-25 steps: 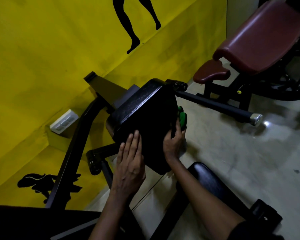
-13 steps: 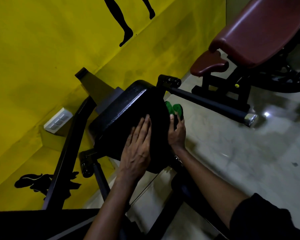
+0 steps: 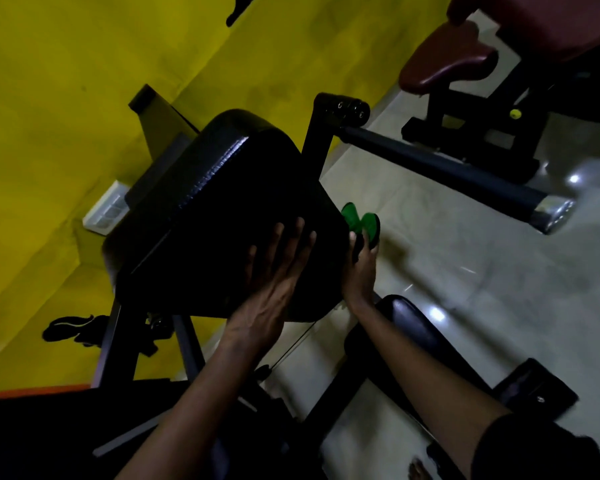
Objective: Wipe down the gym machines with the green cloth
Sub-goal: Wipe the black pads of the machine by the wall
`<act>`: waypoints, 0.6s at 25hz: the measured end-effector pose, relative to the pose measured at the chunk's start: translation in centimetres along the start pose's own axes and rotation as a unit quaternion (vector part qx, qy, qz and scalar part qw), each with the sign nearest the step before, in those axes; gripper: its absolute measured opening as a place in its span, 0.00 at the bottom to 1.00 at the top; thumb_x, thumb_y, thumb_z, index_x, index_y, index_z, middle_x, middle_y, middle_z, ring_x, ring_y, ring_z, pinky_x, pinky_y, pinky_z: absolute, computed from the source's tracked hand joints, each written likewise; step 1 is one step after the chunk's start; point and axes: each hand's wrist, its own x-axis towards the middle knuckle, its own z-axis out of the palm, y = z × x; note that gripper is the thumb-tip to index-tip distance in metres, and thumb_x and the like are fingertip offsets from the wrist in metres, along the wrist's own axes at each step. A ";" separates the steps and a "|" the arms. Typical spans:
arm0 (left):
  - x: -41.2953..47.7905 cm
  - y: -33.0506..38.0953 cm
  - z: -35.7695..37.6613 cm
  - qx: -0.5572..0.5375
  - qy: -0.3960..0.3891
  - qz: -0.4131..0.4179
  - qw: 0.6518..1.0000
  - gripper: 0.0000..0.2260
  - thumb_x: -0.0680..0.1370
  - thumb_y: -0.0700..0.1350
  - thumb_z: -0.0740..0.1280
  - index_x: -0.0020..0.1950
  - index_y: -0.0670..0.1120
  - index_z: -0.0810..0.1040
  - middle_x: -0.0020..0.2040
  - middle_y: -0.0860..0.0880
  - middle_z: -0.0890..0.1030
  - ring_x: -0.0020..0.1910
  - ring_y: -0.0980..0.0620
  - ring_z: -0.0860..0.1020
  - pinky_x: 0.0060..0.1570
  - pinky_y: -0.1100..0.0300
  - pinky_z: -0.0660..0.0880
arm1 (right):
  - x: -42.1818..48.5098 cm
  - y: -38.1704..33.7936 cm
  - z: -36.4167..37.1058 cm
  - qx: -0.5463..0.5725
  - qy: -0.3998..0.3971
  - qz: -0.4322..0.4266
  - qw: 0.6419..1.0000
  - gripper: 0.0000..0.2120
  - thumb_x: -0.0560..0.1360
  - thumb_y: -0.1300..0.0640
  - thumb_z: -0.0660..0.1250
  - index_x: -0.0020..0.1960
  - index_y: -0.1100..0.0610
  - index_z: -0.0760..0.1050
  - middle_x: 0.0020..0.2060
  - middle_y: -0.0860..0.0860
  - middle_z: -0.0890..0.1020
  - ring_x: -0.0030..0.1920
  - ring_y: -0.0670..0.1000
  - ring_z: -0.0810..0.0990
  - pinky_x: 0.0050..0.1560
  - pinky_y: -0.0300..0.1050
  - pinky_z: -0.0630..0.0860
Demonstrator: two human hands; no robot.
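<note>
The left hand (image 3: 278, 271) had slid further up the face of the black pad (image 3: 222, 209) than a second before, and the view had swung in closer. It lay flat there, fingers straight and slightly spread, holding nothing. The right hand (image 3: 359, 271) was tucked against the pad's right edge, its fingers curled round the green cloth (image 3: 359, 220), which stuck out in two folds above the fingertips, just beside the pad's corner. Whether the cloth touched the pad I could not tell in the dim light. Behind it a black handle bar (image 3: 440, 171) ran out to a chrome end cap (image 3: 555, 211). A maroon bench (image 3: 444, 60) stood well apart by the yellow wall (image 3: 66, 64).
</note>
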 end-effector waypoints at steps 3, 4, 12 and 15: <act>0.1 0.2 0.3 0.011 0.009 -0.004 1.000 0.34 0.76 0.33 0.41 0.82 0.49 0.41 0.81 0.42 0.39 0.77 0.39 0.31 0.72 0.41 0.30 | 1.2 3.6 0.4 0.021 -0.012 0.102 0.994 0.27 0.85 0.42 0.51 0.78 0.56 0.64 0.77 0.61 0.61 0.71 0.63 0.70 0.68 0.51 0.68; 0.2 0.2 0.4 0.011 0.020 -0.007 1.000 0.35 0.76 0.33 0.47 0.82 0.50 0.42 0.81 0.43 0.39 0.77 0.39 0.31 0.72 0.42 0.31 | 1.5 4.4 0.6 0.024 -0.012 0.126 0.992 0.26 0.85 0.43 0.51 0.78 0.56 0.63 0.78 0.60 0.60 0.71 0.63 0.70 0.68 0.50 0.67; 1.0 4.1 3.8 0.016 0.011 0.003 1.000 0.25 0.82 0.39 0.41 0.81 0.39 0.49 0.81 0.42 0.50 0.79 0.48 0.50 0.76 0.48 0.41 | 1.4 8.4 2.3 0.045 0.000 0.136 0.990 0.23 0.85 0.51 0.55 0.78 0.58 0.62 0.77 0.63 0.59 0.70 0.64 0.70 0.67 0.50 0.68; 1.1 5.0 4.9 0.007 0.015 0.014 1.000 0.26 0.83 0.40 0.49 0.81 0.40 0.48 0.81 0.43 0.47 0.79 0.47 0.47 0.76 0.49 0.42 | 3.9 10.7 2.5 0.050 0.002 0.232 0.971 0.24 0.86 0.48 0.52 0.78 0.58 0.62 0.74 0.66 0.64 0.71 0.65 0.68 0.66 0.49 0.66</act>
